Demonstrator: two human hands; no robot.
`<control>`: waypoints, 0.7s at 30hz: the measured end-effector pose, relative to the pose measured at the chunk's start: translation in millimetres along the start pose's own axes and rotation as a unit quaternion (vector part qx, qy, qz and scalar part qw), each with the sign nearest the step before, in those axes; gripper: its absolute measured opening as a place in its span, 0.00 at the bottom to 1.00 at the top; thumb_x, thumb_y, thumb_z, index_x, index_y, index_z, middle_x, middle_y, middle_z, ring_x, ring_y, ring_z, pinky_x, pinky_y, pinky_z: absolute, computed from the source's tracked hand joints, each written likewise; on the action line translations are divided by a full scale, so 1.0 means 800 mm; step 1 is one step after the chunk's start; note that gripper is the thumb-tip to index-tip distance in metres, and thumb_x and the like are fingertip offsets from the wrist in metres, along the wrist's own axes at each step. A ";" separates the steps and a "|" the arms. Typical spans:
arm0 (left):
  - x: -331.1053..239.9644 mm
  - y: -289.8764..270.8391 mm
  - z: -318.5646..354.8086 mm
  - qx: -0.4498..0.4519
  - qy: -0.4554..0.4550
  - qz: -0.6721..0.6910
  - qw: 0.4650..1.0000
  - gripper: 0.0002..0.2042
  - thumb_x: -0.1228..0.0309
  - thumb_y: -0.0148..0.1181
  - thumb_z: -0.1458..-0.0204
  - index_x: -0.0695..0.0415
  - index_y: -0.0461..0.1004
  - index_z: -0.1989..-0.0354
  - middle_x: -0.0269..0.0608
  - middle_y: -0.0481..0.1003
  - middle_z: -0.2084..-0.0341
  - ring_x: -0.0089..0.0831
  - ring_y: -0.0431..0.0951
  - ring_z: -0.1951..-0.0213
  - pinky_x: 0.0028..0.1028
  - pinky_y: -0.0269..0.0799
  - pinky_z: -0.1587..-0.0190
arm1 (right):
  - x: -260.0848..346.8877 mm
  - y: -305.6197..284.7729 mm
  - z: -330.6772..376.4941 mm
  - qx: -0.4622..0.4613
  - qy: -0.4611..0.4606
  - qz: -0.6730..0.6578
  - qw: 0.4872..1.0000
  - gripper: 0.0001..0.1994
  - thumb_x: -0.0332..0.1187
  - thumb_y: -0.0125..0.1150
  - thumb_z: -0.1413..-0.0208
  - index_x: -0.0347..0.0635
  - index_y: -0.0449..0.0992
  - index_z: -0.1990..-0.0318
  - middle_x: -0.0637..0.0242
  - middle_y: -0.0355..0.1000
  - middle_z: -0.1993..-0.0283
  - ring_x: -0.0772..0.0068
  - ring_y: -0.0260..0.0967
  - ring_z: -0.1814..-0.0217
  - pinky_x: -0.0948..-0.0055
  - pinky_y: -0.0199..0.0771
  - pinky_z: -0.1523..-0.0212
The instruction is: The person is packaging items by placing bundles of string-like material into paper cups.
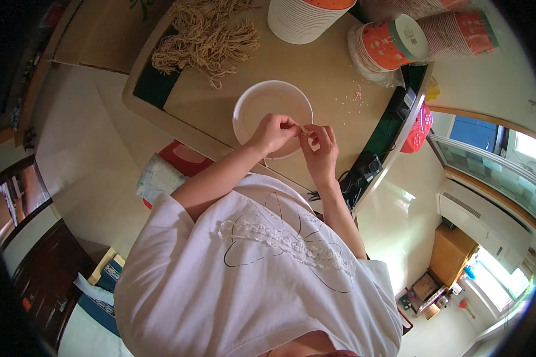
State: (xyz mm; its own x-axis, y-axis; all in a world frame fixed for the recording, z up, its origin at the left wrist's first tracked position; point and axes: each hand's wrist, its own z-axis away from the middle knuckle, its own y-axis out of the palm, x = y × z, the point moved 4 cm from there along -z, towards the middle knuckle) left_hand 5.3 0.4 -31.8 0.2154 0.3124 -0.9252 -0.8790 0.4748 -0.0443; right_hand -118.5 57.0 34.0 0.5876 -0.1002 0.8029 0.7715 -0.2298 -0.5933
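Note:
A round white bowl [239,122] stands on the table in front of me. My left hand [274,132] reaches over its middle, thumb and fingers pinched. My right hand [320,146] is at the bowl's right rim, its fingers closed in a pinch too. Between the two sets of fingertips is a small piece of tan twine [305,132]; its exact shape is partly covered by the fingers. A loose heap of the same tan twine [205,44] lies at the far left of the table.
Stacked white paper bowls [298,24] stand at the back, with orange-patterned ones [387,44] in plastic at the back right. Small pink and white beads [357,95] lie scattered right of the bowl. Black devices and cables [369,169] line the right edge. A red stool [184,157] is at the left.

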 end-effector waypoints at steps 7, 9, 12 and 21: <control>-0.002 -0.002 0.001 0.018 0.000 0.003 1.000 0.05 0.74 0.60 0.53 0.63 0.79 0.71 0.41 0.79 0.76 0.22 0.77 0.72 0.22 0.72 0.66 | -0.001 0.003 0.002 -0.003 -0.048 0.043 0.998 0.08 0.23 0.62 0.57 0.40 0.70 0.68 0.61 0.67 0.69 0.63 0.66 0.68 0.68 0.67 0.70; 0.000 -0.002 0.001 0.023 -0.020 0.040 0.999 0.05 0.74 0.60 0.53 0.63 0.79 0.71 0.40 0.79 0.76 0.22 0.77 0.72 0.22 0.72 0.66 | -0.002 0.003 0.002 -0.002 -0.068 0.052 0.996 0.08 0.23 0.62 0.57 0.40 0.69 0.69 0.61 0.67 0.69 0.62 0.65 0.68 0.68 0.67 0.70; 0.004 -0.003 -0.001 0.020 -0.002 0.034 0.999 0.05 0.74 0.61 0.53 0.63 0.79 0.71 0.40 0.79 0.77 0.21 0.77 0.72 0.21 0.71 0.67 | -0.005 -0.001 0.002 -0.025 -0.034 0.043 0.998 0.08 0.23 0.62 0.56 0.40 0.71 0.68 0.63 0.67 0.70 0.68 0.64 0.72 0.72 0.66 0.72; -0.004 -0.007 0.006 0.033 -0.024 0.011 0.999 0.05 0.75 0.60 0.52 0.62 0.79 0.69 0.37 0.78 0.75 0.19 0.75 0.71 0.21 0.71 0.66 | 0.000 0.005 0.001 0.037 -0.089 0.056 0.994 0.08 0.23 0.61 0.58 0.42 0.70 0.69 0.62 0.67 0.70 0.59 0.65 0.65 0.63 0.66 0.64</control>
State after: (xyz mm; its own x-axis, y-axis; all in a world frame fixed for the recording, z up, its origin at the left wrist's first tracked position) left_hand 11.6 0.4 -26.8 0.2180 0.3614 -0.9066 -0.8537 0.5208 0.0023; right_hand -115.2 56.6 31.8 0.6993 0.0541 0.7128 0.7110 -0.1554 -0.6858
